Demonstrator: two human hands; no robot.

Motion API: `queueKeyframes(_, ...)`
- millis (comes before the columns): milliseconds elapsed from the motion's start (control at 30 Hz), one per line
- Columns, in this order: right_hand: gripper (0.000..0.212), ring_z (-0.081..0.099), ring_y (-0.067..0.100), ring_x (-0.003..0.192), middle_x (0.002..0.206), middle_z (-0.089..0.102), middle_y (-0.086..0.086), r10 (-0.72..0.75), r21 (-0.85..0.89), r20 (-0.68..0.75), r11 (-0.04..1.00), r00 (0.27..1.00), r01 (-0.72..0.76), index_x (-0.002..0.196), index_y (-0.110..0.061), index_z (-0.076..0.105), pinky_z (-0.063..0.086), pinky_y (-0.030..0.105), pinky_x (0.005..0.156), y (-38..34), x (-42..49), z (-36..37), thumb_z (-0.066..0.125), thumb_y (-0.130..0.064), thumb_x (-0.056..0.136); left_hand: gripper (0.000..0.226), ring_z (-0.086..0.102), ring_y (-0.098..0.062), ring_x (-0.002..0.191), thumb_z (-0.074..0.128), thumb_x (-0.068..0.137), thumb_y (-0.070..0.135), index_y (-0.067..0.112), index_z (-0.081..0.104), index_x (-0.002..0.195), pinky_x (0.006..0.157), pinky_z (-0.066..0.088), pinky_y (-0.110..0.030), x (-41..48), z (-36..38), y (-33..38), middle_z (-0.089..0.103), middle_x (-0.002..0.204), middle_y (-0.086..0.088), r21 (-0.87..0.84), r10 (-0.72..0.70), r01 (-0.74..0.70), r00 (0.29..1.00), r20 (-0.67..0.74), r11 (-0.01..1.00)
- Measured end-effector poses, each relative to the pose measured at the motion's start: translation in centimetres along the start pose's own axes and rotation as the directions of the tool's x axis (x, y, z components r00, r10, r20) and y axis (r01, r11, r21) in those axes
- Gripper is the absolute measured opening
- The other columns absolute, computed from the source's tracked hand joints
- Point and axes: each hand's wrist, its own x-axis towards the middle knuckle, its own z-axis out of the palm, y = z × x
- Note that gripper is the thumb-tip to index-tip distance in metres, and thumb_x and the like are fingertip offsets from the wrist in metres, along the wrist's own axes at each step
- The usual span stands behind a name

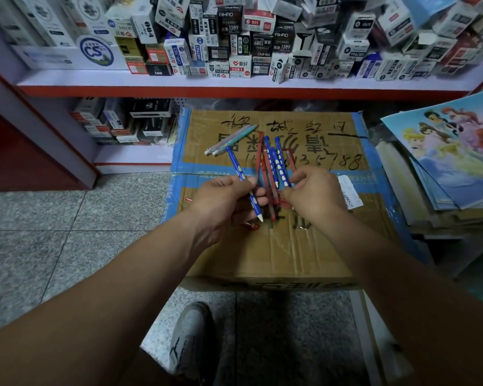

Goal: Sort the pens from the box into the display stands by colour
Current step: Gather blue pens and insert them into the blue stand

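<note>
- Pens, blue and red, stand fanned in a bunch over a closed carton, their lower ends in the right hand.
- Right fingers are curled, pinching the bunch.
- One blue pen with pale dots lies slanted across the left hand, white tip pointing toward the person.
- Left fingers are curled round that pen, just beside the bunch.
- Two pastel pens lie side by side on the carton's far part, apart from both hands.
- Black handwriting and blue tape cover the carton top.
- A stack of cartoon posters sits to the right of the carton.
- A shelf behind carries heaped small pen boxes.
- A grey shoe rests on the speckled floor below.
</note>
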Motion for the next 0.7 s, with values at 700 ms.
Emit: queueKeyframes(700, 0.013, 0.066, 0.007, 0.081, 0.091, 0.069, -0.01, -0.156, 0.068, 0.048, 0.986, 0.987, 0.153, 0.1, -0.022, 0.071, 0.059, 0.035, 0.077, 1.1, 0.8, -1.3, 0.065, -0.015, 0.091, 0.011, 0.071, -0.021, 0.074, 0.06, 0.095, 0.004, -0.002, 0.068, 0.099, 0.064, 0.061, -0.035, -0.1, 0.1, -0.4, 0.072, 0.086, -0.014, 0.053, 0.022, -0.021, 1.0, -0.02, 0.998)
